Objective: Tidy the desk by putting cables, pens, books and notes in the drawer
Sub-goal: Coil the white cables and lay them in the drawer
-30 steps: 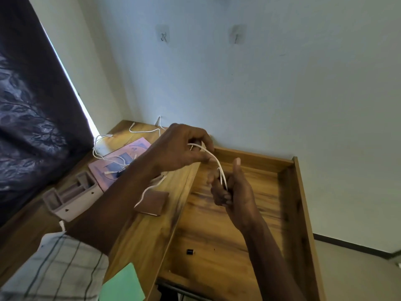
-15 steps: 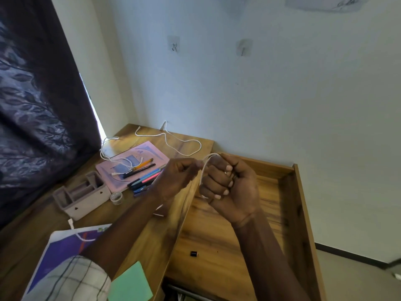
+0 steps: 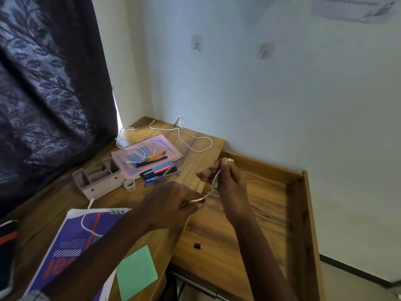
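Note:
Both hands hold one white cable (image 3: 211,187) above the left edge of the open wooden drawer (image 3: 297,209). My right hand (image 3: 225,181) grips its upper part, with the plug end poking out at the thumb. My left hand (image 3: 173,203) pinches the lower stretch, and the cable trails back under my arm across a purple book (image 3: 71,242). On the desk lie several pens (image 3: 159,171), a pink notebook (image 3: 167,148) with a white cable (image 3: 132,148) across it, another white cable (image 3: 186,137) by the wall, and a green note (image 3: 136,271).
A grey desk organiser (image 3: 97,179) and a roll of clear tape (image 3: 129,184) sit left of the pens. A small black object (image 3: 198,246) lies on the drawer floor. A dark curtain (image 3: 50,83) hangs at the left, the wall close behind.
My hands have moved apart: the left dropped down and left, drawing the cable out from the right fist. The view rose and shifted, so the pens and purple book now show.

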